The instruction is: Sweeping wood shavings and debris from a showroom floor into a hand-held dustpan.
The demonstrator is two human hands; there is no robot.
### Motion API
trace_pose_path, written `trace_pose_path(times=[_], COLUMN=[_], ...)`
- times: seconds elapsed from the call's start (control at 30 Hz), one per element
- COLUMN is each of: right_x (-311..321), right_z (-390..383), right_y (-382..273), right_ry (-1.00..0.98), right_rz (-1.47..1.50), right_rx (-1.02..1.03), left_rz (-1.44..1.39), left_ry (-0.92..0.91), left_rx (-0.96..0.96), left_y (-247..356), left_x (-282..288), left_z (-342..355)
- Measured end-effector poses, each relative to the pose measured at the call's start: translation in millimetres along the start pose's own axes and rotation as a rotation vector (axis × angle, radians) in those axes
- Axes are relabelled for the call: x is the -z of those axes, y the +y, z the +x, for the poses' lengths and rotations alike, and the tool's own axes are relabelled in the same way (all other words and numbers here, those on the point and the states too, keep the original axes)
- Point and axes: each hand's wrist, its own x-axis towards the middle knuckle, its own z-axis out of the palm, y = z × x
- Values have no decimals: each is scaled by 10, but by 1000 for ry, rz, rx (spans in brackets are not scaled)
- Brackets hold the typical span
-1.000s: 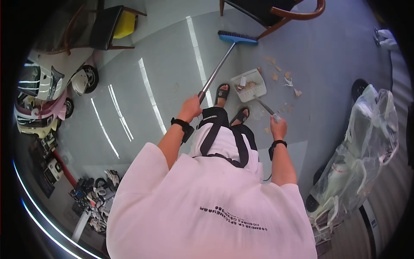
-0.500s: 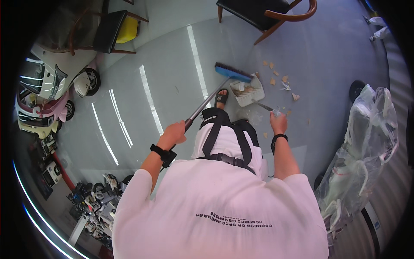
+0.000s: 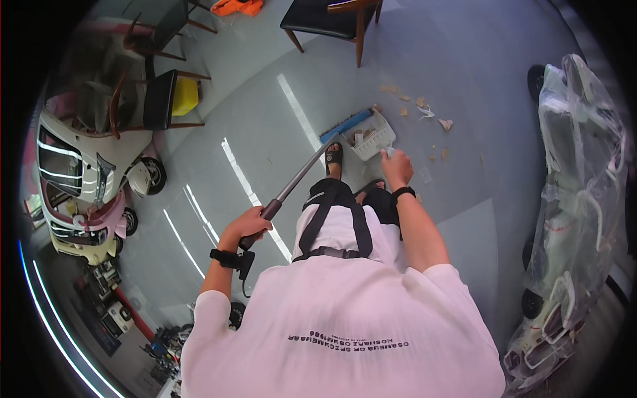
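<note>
My left hand (image 3: 248, 227) is closed round the grip of a broom (image 3: 298, 178), whose pole slants forward and right. Its blue head (image 3: 348, 125) lies along the far left edge of a white ribbed dustpan (image 3: 381, 143). Some light brown debris and a small pale piece sit inside the pan. My right hand (image 3: 398, 170) is closed on the dustpan's handle, close to the pan; the fingers mostly cover it, and something pale shows at them. Right of the pan, several tan scraps (image 3: 446, 124) and a white crumpled piece (image 3: 425, 112) lie on the floor.
Black-seated wooden chairs (image 3: 325, 20) stand ahead and at the far left, near a yellow object (image 3: 186, 97). Small vehicles (image 3: 93, 159) line the left side. A plastic-wrapped vehicle (image 3: 570, 186) stands at right. My sandalled foot (image 3: 334, 159) is just left of the dustpan.
The view has shifted, bringing an orange item in at the top. My right hand is closer to the pan. The broom head has swung round and dropped to the pan's left edge.
</note>
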Motion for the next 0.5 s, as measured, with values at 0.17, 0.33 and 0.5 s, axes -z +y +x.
trace_pose_path(times=[0.17, 0.33, 0.5], right_x=[-29, 221, 79], right_z=[-367, -749, -913], right_y=[542, 821, 951], right_ry=[63, 84, 159], right_rz=[276, 412, 520], right_rx=[-117, -167, -265], left_rz=[-13, 136, 201], left_ry=[45, 126, 97], left_rx=[-8, -95, -181], left_y=[275, 618, 1027], left_x=[12, 107, 308], left_z=[13, 319, 882])
